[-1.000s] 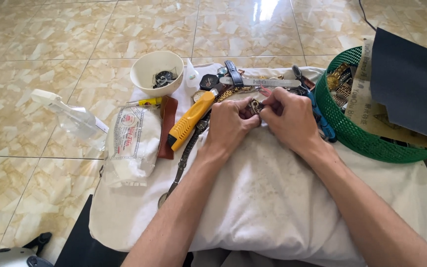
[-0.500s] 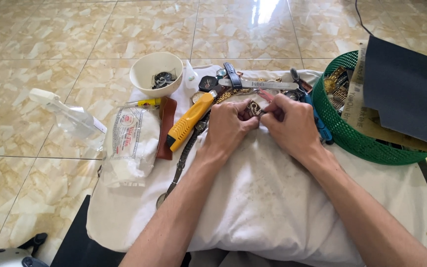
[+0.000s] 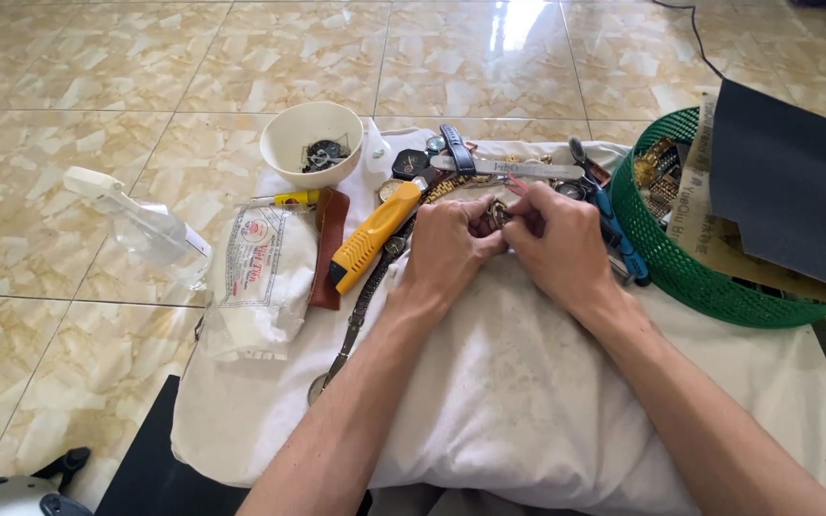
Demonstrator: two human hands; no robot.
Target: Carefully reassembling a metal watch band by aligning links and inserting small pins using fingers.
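A small metal watch piece (image 3: 496,214) sits between both hands, held just above the far edge of a white pillow (image 3: 528,382) that lies on the tiled floor (image 3: 145,96). The left hand (image 3: 449,250) pinches it from one side with fingers closed narrow around it, and the right hand (image 3: 558,239) meets it from the other, fingers likewise curled tight on the piece (most of it is hidden by the fingertips, so its exact form cannot be told). Just beside the left hand lies a yellow utility knife (image 3: 373,236), tilted, with a brown leather strap (image 3: 329,244) next to it and a dark watch band (image 3: 360,306) running down the pillow. Beyond the hands are loose watches and a metal file (image 3: 509,168). Blue-handled pliers (image 3: 614,229) lie near the right hand, touching a green mesh basket (image 3: 700,277) that holds dark sandpaper sheets (image 3: 781,186). Further left stand a white bowl (image 3: 311,143) of small parts, a white cloth pouch (image 3: 258,277) and a clear spray bottle (image 3: 141,225).
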